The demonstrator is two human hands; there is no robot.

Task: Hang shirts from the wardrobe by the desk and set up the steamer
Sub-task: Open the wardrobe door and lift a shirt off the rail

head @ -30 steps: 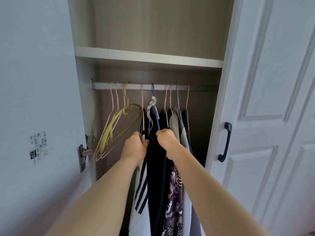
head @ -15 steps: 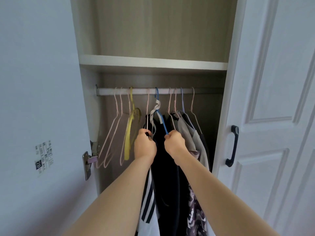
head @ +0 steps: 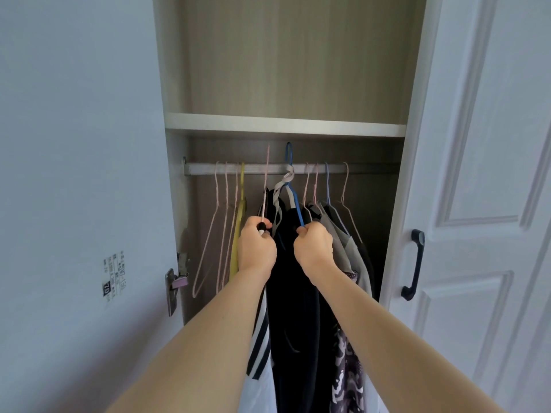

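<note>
Inside the open wardrobe a metal rail [head: 372, 168] carries several hangers with clothes. My left hand [head: 256, 248] grips a pink hanger [head: 266, 174] that holds a white shirt with dark stripes [head: 259, 341]. My right hand [head: 314, 248] grips a blue hanger [head: 293, 198] that carries a black garment [head: 295, 308], with a grey strap [head: 281, 186] twisted round its neck. Both hooks stand lifted above the rail. To the right hang grey tops [head: 348, 251] and a patterned garment [head: 347, 374].
Empty pink hangers [head: 213, 231] and a yellow hanger [head: 238, 234] hang at the rail's left end. A shelf [head: 286, 125] sits just above the rail. The left door [head: 74, 204] stands open beside a hinge [head: 176, 281]; the right door has a black handle [head: 414, 263].
Both hands have risen, and the pink and blue hanger hooks have come up off the rail. The view has tilted upward.
</note>
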